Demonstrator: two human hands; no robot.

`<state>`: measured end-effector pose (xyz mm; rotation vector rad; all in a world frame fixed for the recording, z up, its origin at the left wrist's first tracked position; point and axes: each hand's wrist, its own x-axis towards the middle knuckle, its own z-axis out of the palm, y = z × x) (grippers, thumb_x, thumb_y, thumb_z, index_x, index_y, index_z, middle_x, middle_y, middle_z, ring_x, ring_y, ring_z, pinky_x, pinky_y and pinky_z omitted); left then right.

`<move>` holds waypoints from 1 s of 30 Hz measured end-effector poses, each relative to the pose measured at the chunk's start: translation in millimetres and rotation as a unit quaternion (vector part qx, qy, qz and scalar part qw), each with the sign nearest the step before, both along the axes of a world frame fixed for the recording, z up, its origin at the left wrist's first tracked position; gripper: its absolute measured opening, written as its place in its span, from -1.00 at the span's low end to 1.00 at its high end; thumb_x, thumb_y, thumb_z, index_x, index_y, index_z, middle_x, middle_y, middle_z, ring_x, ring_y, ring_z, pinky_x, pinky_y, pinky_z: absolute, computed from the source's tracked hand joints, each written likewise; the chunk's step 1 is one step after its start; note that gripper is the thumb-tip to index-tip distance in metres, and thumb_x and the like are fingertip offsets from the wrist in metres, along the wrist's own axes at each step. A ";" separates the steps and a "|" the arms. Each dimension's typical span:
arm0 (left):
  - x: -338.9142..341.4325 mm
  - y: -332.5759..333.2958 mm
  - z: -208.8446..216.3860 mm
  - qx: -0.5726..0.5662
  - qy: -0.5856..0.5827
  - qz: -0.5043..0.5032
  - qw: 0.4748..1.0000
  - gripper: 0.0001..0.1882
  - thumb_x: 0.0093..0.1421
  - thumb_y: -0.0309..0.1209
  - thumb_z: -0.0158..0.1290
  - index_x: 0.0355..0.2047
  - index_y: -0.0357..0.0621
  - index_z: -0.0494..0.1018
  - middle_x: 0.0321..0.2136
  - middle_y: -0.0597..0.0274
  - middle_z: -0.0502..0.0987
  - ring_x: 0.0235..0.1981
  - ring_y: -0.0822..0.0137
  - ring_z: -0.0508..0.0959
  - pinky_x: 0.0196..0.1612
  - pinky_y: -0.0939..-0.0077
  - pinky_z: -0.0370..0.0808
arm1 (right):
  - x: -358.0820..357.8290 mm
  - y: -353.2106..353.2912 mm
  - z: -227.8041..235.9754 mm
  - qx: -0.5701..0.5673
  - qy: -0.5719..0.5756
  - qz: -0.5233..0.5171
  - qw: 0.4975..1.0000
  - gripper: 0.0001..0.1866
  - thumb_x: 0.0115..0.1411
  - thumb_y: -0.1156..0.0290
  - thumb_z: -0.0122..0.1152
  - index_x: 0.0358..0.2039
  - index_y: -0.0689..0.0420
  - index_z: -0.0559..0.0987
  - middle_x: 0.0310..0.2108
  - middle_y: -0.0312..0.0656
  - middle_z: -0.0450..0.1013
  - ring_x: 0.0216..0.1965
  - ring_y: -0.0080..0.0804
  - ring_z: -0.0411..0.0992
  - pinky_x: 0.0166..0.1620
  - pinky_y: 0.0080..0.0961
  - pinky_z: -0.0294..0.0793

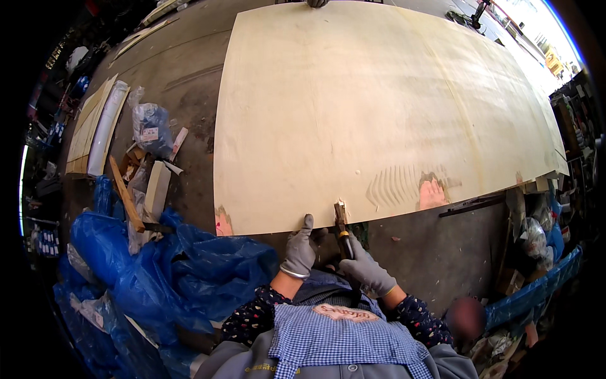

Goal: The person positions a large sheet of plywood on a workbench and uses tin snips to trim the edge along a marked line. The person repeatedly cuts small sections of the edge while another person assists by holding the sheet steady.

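Observation:
A large pale wood veneer sheet (328,101) spreads out in front of me. My left hand (298,252), in a grey glove, grips its near edge, with the thumb on top and the fingers partly hidden underneath. In my gloved right hand (369,270) is a hand tool (342,228) with a metal head and a dark handle with a yellow band; its exact kind is unclear. The tool's head lies over the near edge, where the surface looks torn and splintered. Right of it are dark curved marks (391,185) and a pinkish patch (432,192).
Another person's dark glove (317,3) touches the sheet's far edge. Crumpled blue plastic (214,259), a wooden strip (127,194) and a clear bag (151,126) lie to the left. More blue plastic (524,290) hangs at right, near a blurred round shape (466,319).

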<state>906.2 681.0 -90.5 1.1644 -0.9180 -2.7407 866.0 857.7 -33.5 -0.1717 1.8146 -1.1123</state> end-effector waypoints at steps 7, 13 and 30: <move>0.4 0.0 -0.8 0.028 0.007 0.011 1.000 -0.67 0.23 -0.14 0.12 -0.14 -0.09 0.46 -0.34 0.29 0.56 -0.38 0.37 0.58 -0.31 0.44 0.58 | -6.0 -7.7 2.1 0.047 0.043 0.012 0.998 -0.03 0.01 0.18 0.12 0.36 0.19 -0.11 0.24 0.25 0.07 0.24 0.15 0.13 0.22 -0.29 0.19; -0.1 -0.6 3.6 -0.006 0.000 0.007 1.000 -0.67 0.22 -0.14 0.13 -0.16 -0.09 0.46 -0.36 0.30 0.56 -0.39 0.36 0.59 -0.34 0.45 0.58 | -0.9 -0.7 -10.2 0.042 0.131 0.028 0.990 -0.09 0.00 0.23 0.11 0.32 0.21 -0.04 0.14 0.34 0.14 0.13 0.21 0.22 0.15 -0.22 0.26; -13.9 17.0 -25.0 -0.002 0.101 -0.248 0.964 -0.64 0.29 -0.15 0.04 -0.04 -0.12 0.46 -0.23 0.38 0.53 -0.22 0.52 0.49 -0.11 0.60 0.43 | -1.0 2.4 -76.6 -0.067 0.100 -0.030 0.992 -0.32 -0.02 0.29 0.15 0.12 0.27 0.23 -0.29 0.16 0.43 -0.22 0.02 0.44 -0.12 -0.27 0.41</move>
